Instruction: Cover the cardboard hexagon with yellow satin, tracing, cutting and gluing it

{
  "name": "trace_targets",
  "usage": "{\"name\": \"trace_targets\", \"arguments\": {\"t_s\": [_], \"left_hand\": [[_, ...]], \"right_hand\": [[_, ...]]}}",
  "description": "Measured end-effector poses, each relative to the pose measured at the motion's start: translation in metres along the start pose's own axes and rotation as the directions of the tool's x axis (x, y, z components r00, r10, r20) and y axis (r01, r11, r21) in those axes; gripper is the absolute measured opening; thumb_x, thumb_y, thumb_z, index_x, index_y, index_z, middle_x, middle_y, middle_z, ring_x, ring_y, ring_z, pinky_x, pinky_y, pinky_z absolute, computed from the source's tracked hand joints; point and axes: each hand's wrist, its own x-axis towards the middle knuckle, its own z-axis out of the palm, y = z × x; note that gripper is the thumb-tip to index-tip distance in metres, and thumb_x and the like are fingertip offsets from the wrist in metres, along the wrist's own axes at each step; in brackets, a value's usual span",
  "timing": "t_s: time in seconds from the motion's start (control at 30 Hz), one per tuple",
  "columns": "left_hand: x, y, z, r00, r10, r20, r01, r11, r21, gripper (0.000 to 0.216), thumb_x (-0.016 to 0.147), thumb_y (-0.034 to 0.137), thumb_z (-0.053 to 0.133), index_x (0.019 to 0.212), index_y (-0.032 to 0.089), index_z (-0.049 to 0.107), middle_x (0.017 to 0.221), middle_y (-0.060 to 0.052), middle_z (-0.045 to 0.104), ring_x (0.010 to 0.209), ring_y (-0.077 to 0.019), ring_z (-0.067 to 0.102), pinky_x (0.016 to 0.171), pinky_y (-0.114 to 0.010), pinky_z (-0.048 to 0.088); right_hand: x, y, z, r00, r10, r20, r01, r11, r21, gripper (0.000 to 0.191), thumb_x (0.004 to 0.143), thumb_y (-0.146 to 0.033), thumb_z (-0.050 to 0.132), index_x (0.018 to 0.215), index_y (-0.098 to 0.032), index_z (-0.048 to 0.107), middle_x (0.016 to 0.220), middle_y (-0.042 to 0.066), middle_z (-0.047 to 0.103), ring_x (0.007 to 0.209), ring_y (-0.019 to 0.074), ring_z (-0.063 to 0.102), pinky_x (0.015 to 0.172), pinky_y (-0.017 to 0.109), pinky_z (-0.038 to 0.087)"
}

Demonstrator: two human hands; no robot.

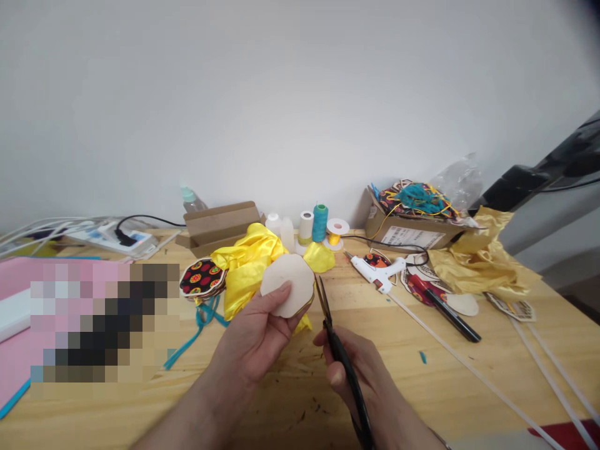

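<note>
The left hand [253, 340] grips a disc [289, 284], the right hand [354, 369] grips scissors [341, 359]; a slip could nick the disc's edge or fingers.

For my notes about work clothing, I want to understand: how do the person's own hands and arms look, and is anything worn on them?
The left hand and right hand wear no gloves or visible rings. The left forearm and right forearm show no sleeves in this view.

A white glue gun [377, 273] lies on the wooden table [412, 381] — near it a black marker [447, 315] — and behind, a teal thread spool [320, 223].
</note>
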Motion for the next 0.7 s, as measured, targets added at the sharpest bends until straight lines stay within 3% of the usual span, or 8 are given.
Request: {"name": "trace_targets", "arguments": {"t_s": [0.33, 0.7], "left_hand": [[-0.0004, -0.0025, 0.0001, 1.0, -0.024, -0.009, 0.025, 1.0, 0.018, 0.048, 0.084, -0.007, 0.051, 0.126, 0.015, 0.059, 0.098, -0.011, 0.076, 0.077, -0.0197, 0.074, 0.065, -0.029, 0.064], [-0.0066, -0.0081, 0.0027, 0.999, 0.028, 0.029, -0.028, 1.0, 0.013, 0.05, 0.084, -0.006, 0.053, 0.127, 0.019, 0.06, 0.096, -0.007, 0.078, 0.074, -0.0181, 0.075, 0.068, -0.026, 0.063]], "right_hand": [[0.0006, 0.0025, -0.0021, 1.0, -0.012, 0.007, 0.013, 0.999, -0.033, 0.069, 0.072, -0.084, 0.046, 0.092, -0.019, 0.059, 0.067, -0.003, 0.037, 0.059, 0.0134, 0.034, 0.055, 0.025, 0.036], [0.0016, 0.0009, 0.0033, 0.998, -0.04, -0.047, 0.039, 0.999, -0.009, 0.067, 0.074, -0.081, 0.048, 0.092, -0.018, 0.061, 0.066, -0.002, 0.041, 0.06, 0.0148, 0.04, 0.056, 0.026, 0.039]]}}
